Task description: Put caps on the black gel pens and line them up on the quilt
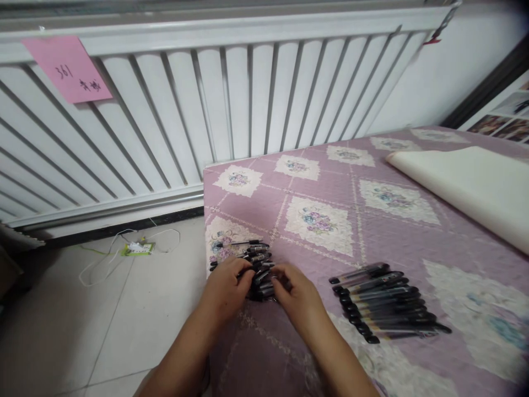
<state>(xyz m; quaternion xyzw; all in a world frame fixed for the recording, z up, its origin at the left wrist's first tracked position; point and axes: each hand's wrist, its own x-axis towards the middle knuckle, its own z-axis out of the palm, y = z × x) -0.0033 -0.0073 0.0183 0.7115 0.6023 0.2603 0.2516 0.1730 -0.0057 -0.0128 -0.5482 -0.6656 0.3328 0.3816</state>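
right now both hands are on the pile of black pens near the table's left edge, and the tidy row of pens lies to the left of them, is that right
Not quite. The left hand and right hand are indeed on the pile of black pens near the left edge of the table, but the tidy row of pens lies to the right of them, not the left. The head view shows this.
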